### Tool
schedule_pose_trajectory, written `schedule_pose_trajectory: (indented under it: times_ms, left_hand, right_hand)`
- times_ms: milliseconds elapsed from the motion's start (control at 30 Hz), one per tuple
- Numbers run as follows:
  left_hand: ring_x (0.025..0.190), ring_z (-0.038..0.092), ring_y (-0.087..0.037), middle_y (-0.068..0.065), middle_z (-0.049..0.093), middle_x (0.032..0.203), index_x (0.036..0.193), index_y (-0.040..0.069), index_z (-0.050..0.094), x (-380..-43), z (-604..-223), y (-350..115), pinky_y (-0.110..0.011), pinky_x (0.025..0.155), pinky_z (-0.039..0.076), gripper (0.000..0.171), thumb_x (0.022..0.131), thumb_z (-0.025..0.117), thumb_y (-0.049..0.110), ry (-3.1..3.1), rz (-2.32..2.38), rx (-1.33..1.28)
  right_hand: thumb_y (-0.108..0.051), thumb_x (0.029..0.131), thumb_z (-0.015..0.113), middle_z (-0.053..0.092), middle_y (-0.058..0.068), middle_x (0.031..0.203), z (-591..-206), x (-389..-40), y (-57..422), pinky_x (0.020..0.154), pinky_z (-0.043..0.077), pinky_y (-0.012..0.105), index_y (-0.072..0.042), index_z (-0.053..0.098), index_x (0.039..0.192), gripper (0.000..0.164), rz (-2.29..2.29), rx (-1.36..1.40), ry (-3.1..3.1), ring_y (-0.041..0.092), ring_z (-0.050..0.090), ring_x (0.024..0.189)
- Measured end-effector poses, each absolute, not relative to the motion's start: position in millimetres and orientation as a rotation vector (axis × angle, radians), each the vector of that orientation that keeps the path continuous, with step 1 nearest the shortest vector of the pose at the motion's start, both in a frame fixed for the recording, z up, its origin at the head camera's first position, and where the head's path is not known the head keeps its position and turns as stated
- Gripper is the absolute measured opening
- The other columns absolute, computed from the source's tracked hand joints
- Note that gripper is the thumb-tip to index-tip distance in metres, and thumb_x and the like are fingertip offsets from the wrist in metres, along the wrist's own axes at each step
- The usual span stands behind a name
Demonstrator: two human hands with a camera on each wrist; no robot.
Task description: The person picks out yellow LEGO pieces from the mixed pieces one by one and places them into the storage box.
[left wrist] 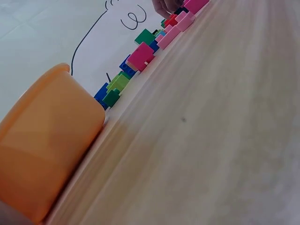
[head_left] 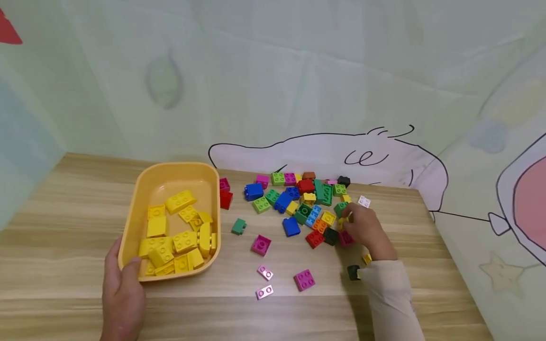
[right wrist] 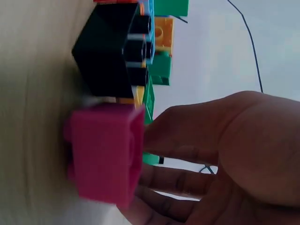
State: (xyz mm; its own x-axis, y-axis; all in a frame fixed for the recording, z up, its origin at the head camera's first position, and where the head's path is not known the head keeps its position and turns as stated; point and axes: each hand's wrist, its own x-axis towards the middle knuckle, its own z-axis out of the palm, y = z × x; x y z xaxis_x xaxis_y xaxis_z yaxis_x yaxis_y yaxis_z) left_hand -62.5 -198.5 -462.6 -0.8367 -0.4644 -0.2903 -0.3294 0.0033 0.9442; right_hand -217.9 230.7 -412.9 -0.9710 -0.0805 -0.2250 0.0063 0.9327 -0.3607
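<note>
My left hand [head_left: 123, 289] grips the near left corner of a yellow-orange plastic tub [head_left: 141, 199], thumb over the rim and fingers outside. Several yellow toy building bricks [head_left: 185, 241] lie inside it. My right hand [head_left: 364, 229] reaches down into the right side of a pile of coloured bricks. Its fingertips are right at a small yellow brick [head_left: 340, 223], beside a green brick [head_left: 341, 208]. In the right wrist view a magenta brick [right wrist: 101, 157] hides the fingertips, so I cannot tell whether they pinch anything. A black brick [right wrist: 105, 51] stands close by.
Blue bricks [head_left: 292, 227], red bricks [head_left: 315, 238] and others spread over the wooden table [head_left: 204, 312]. Nearer to me lie a pink brick [head_left: 304, 280] and two flat pink pieces. A black piece [head_left: 353, 272] sits by the right sleeve. A printed wall cloth [head_left: 264, 94] borders the table.
</note>
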Motion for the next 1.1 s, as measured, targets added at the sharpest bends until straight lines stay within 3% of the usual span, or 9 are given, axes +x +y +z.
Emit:
schedule_pose_trajectory:
  times_ms: [200, 367, 500, 633, 833, 967, 1100]
  left_hand:
    - [0.152, 0.009, -0.015, 0.009, 0.002, 0.167, 0.156, 0.037, 0.005, -62, -463, -197, -0.049, 0.129, 0.008, 0.052, 0.108, 0.017, 0.022, -2.147, -1.975, 0.851]
    - [0.153, 0.008, -0.016, 0.007, 0.001, 0.167, 0.157, 0.034, 0.004, -62, -462, -197, -0.051, 0.128, 0.009, 0.052, 0.108, 0.017, 0.021, -2.166, -1.980, 0.816]
    - [0.153, 0.008, -0.016, 0.007, 0.001, 0.167, 0.157, 0.033, 0.003, -62, -460, -197, -0.052, 0.128, 0.010, 0.052, 0.109, 0.017, 0.020, -2.187, -1.959, 0.784]
    - [0.153, 0.006, -0.016, 0.008, 0.000, 0.167, 0.157, 0.033, 0.001, -61, -459, -197, -0.053, 0.128, 0.009, 0.052, 0.109, 0.017, 0.022, -2.188, -1.960, 0.805]
    - [0.152, 0.011, -0.016, 0.006, 0.004, 0.167, 0.158, 0.032, 0.005, -62, -459, -194, -0.052, 0.128, 0.010, 0.052, 0.109, 0.019, 0.021, -2.158, -1.982, 0.788]
    - [0.152, 0.011, -0.016, 0.009, 0.004, 0.167, 0.157, 0.034, 0.005, -62, -460, -194, -0.052, 0.128, 0.012, 0.052, 0.109, 0.019, 0.022, -2.165, -1.969, 0.798]
    - [0.152, 0.010, -0.017, 0.008, 0.003, 0.167, 0.157, 0.034, 0.004, -60, -461, -198, -0.053, 0.128, 0.011, 0.052, 0.109, 0.018, 0.022, -2.179, -1.952, 0.785]
  right_hand:
    - [-0.010, 0.088, 0.074, 0.065, 0.021, 0.101, -419, -220, 220, 0.076, 0.059, 0.044, 0.006, 0.063, 0.108, 0.028, -0.540, 0.021, 2.836, 0.033, 0.057, 0.088]
    - [-0.002, 0.084, 0.075, 0.062, 0.017, 0.088, -395, -196, 194, 0.062, 0.054, 0.035, 0.005, 0.065, 0.103, 0.023, -0.584, -0.087, 3.000, 0.029, 0.054, 0.077]
    - [0.005, 0.081, 0.072, 0.062, 0.010, 0.085, -357, -168, 139, 0.062, 0.056, 0.032, 0.000, 0.067, 0.100, 0.020, -0.816, -0.463, 3.123, 0.026, 0.057, 0.076]
    - [0.002, 0.083, 0.073, 0.065, 0.001, 0.094, -345, -147, 67, 0.069, 0.063, 0.025, -0.008, 0.066, 0.102, 0.022, -0.932, -0.894, 2.947, 0.015, 0.060, 0.082]
    - [-0.009, 0.085, 0.077, 0.061, -0.003, 0.100, -360, -126, -16, 0.073, 0.061, 0.013, -0.014, 0.064, 0.110, 0.029, -0.708, -1.047, 2.762, 0.008, 0.054, 0.080]
    - [-0.010, 0.087, 0.076, 0.062, -0.001, 0.109, -366, -128, -18, 0.083, 0.063, 0.019, -0.014, 0.064, 0.115, 0.031, -0.697, -1.024, 2.785, 0.009, 0.055, 0.090]
    - [-0.004, 0.087, 0.074, 0.065, 0.002, 0.108, -367, -146, 34, 0.083, 0.064, 0.029, -0.011, 0.066, 0.109, 0.024, -0.832, -0.937, 2.903, 0.016, 0.061, 0.096]
